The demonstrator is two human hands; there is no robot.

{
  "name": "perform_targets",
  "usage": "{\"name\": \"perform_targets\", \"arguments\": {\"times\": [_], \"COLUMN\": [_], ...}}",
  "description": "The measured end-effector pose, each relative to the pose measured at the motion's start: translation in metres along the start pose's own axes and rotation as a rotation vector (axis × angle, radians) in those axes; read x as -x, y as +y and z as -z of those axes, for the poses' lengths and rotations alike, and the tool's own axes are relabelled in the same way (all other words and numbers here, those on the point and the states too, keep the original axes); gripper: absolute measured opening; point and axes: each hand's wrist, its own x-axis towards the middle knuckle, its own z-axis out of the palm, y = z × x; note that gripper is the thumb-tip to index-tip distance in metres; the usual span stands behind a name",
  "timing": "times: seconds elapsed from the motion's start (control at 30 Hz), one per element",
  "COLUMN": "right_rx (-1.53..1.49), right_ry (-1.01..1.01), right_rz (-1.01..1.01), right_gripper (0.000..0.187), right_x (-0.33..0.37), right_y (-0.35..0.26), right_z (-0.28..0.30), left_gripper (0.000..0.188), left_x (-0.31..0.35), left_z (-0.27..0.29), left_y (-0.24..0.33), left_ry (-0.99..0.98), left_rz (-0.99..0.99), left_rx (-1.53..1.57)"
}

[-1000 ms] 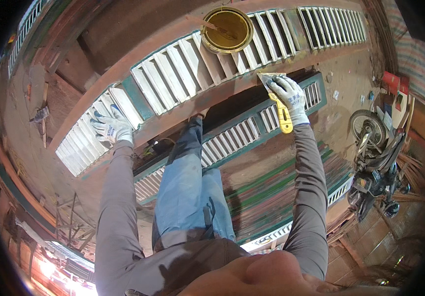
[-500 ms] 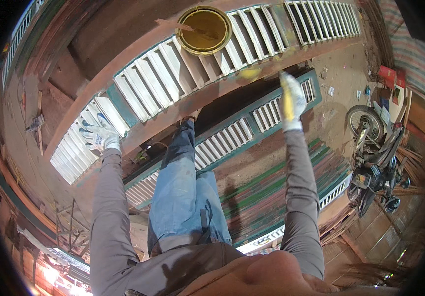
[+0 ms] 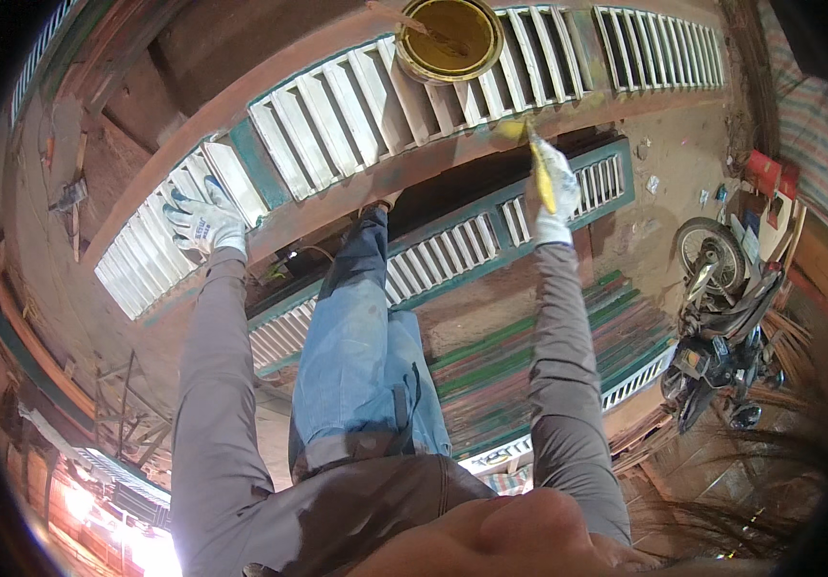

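Note:
A long louvred shutter [image 3: 356, 192] with white slats and a brown frame lies across the view in front of me. My left hand [image 3: 207, 223], in a white glove with blue fingertips, rests with spread fingers on its left slats. In a similar glove, my right hand [image 3: 553, 188] is closed around a yellow-handled tool [image 3: 546, 178]. The tool's narrow tip is close to the shutter's near edge, beside a yellow smear [image 3: 513, 128]; its exact kind is unclear. On the slats stands a round tin [image 3: 448, 72] of yellowish-brown contents, with a stick across its rim.
A second green-framed louvred shutter [image 3: 616, 173] lies nearer, beside my legs. Green and reddish boards [image 3: 529, 341] lie behind it. At the right stands a motorcycle [image 3: 722, 327], near a red box [image 3: 770, 173] and a striped sheet [image 3: 813, 125].
My right hand has moved left, bringing the tool near the yellow smear. The left hand stays on the slats. The view has shifted, so the tin appears farther right and higher.

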Motion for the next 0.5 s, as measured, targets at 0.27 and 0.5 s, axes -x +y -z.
{"name": "perform_targets", "arguments": {"times": [0.27,0.5], "right_rx": [0.169,0.352], "right_ry": [-0.23,-0.245], "right_rz": [-0.096,-0.095], "right_gripper": [0.036,0.027], "right_x": [0.026,0.045], "right_y": [-0.071,-0.139], "right_z": [-0.023,-0.037], "left_gripper": [0.083,0.078], "left_x": [0.001,0.003], "left_z": [-0.004,-0.001], "left_y": [0.001,0.002], "left_ry": [0.069,0.124], "left_rz": [-0.013,-0.018], "left_rx": [-0.016,0.046]}}
